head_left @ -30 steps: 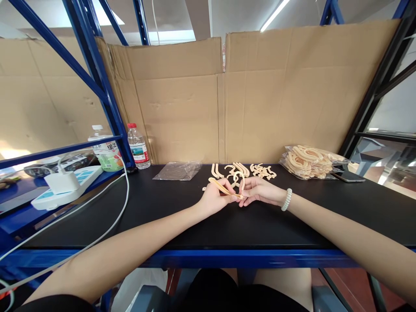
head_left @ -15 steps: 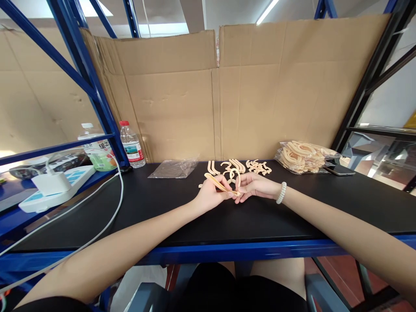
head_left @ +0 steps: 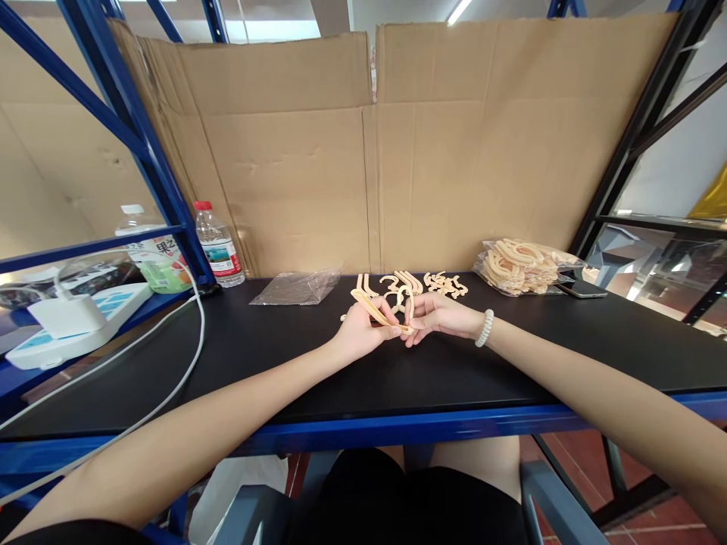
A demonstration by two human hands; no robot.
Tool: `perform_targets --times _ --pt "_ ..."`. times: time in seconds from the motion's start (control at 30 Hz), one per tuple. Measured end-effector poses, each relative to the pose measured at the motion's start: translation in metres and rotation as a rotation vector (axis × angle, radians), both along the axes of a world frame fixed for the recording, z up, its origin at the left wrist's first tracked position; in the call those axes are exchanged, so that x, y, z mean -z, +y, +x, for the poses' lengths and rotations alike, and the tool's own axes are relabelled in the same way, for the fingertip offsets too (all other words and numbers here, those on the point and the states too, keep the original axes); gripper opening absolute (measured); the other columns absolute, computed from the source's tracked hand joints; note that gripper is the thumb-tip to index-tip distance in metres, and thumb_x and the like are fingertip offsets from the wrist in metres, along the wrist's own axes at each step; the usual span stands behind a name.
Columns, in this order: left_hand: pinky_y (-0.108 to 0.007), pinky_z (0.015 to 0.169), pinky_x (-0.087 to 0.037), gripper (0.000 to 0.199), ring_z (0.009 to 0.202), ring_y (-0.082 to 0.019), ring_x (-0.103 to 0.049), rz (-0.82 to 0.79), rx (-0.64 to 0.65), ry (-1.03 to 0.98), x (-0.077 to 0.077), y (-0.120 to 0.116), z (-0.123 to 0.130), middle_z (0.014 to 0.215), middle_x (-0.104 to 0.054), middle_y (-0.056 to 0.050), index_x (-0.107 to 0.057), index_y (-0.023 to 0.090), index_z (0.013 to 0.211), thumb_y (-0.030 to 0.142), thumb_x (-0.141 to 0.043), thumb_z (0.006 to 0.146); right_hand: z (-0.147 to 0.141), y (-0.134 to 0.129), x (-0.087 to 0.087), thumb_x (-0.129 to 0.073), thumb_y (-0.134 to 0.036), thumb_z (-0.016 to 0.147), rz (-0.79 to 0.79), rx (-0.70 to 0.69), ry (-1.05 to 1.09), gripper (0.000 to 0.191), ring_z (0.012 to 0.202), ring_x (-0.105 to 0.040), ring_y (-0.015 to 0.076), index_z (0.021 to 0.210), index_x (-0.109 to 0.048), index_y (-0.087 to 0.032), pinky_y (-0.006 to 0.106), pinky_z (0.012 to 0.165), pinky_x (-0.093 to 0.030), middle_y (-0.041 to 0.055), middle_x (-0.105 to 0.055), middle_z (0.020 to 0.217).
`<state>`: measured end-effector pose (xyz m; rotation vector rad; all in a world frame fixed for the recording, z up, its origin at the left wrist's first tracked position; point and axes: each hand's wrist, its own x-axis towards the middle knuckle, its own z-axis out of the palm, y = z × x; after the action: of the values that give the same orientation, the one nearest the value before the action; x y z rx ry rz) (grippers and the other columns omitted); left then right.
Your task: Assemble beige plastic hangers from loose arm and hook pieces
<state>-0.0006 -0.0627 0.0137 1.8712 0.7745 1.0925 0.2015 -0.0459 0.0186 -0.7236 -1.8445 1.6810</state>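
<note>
My left hand [head_left: 363, 327] is closed around a long pale wooden strip [head_left: 370, 309] that slants down towards my other hand. Between the fingers of my right hand [head_left: 435, 314] is a curved pale wooden piece [head_left: 411, 303], standing up. The ends of the two pieces meet between my fingertips; whether they are joined I cannot tell. Just beyond my hands, several loose wooden pieces lie on the black tabletop [head_left: 273, 356]: curved strips [head_left: 410, 281] and a heap of small wooden parts [head_left: 446, 284].
A clear plastic bag [head_left: 295, 288] lies left of the pieces. At the right sit a bag of wooden pieces [head_left: 516, 266] and a phone [head_left: 583, 288]. Bottles [head_left: 219, 246], a power strip [head_left: 117, 303] and a white cable [head_left: 196, 344] are at the left. Cardboard [head_left: 295, 174] stands behind.
The whole view has shifted slightly, so the scene sits a little further left and higher. Both hands keep their hold, with the strip turned only a little.
</note>
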Motion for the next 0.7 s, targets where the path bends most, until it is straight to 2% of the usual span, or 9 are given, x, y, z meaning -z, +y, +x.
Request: perform_targets --times 0.17,0.3,0.53,0.7 --pt "-0.024 0.056 -0.046 0.02 0.057 -0.014 -0.062 -0.001 -0.021 -0.003 0.0003 0.0012 -0.0001 0.059 -0.06 0.002 -0.053 0.015 0.064 0.014 -0.073 0.063 -0.0031 -0.0032 -0.0014 -0.077 -0.033 0.071 0.074 0.045 -0.004 0.029 0.07 -0.071 0.0191 0.078 -0.057 -0.013 0.034 0.068 -0.057 0.0062 -0.071 0.077" --pt "-0.027 0.059 -0.048 0.022 0.063 -0.017 -0.064 0.006 -0.023 0.015 0.0024 0.0024 -0.0007 0.062 -0.063 -0.001 -0.053 0.015 0.065 0.019 -0.075 0.064 -0.0045 -0.0026 0.0012 -0.076 -0.035 0.073 0.115 0.057 -0.008 0.029 0.063 -0.069 0.0168 0.077 -0.055 -0.014 0.031 0.063 -0.056 0.0059 -0.071 0.074" --pt "-0.032 0.067 -0.051 0.023 0.068 -0.019 -0.066 -0.012 -0.093 -0.009 0.0018 0.0043 -0.0022 0.066 -0.065 -0.001 -0.054 0.016 0.069 0.021 -0.075 0.063 -0.0057 -0.0003 0.0074 -0.078 -0.034 0.069 0.104 0.162 0.043 0.031 0.073 -0.07 0.0181 0.081 -0.059 -0.013 0.032 0.071 -0.056 0.0074 -0.072 0.082" --pt "-0.03 0.068 -0.049 0.024 0.068 -0.018 -0.066 -0.048 -0.093 -0.057 0.0013 0.0032 -0.0008 0.064 -0.062 0.001 -0.053 0.015 0.07 0.021 -0.075 0.063 -0.0073 -0.0014 0.0081 -0.078 -0.035 0.069 0.125 0.242 0.026 0.029 0.071 -0.068 0.0159 0.079 -0.061 -0.014 0.028 0.065 -0.054 0.0069 -0.072 0.081"
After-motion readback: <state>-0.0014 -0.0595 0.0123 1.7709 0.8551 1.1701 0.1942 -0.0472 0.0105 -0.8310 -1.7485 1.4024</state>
